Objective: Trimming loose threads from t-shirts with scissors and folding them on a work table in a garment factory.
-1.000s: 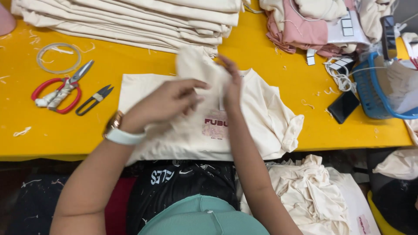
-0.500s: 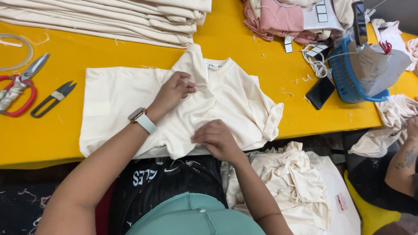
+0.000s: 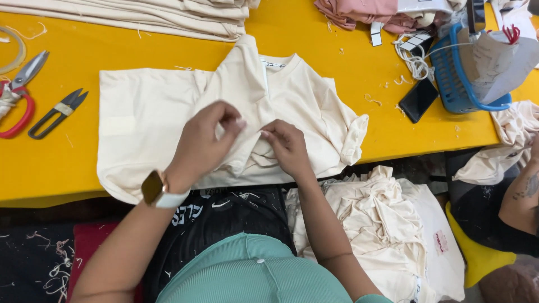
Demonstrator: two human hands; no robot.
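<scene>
Centre of frame: cream T-shirt [image 3: 151, 112] spread flat on yellow table [image 3: 337, 62], collar toward top edge. Left hand [image 3: 202, 143], smartwatch [image 3: 154, 189] on wrist, rests on shirt middle, thumb and forefinger pinched together on small fold of cloth. Right hand [image 3: 286, 147] just beside it, fingertips curled and pinching same bunched fabric. Left edge: red-handled scissors [image 3: 17, 95], black thread snips [image 3: 56, 112]. Upper left: stack of folded cream garments [image 3: 168, 17]. Upper right: blue basket [image 3: 460, 78], dark phone [image 3: 418, 99] beside it.
</scene>
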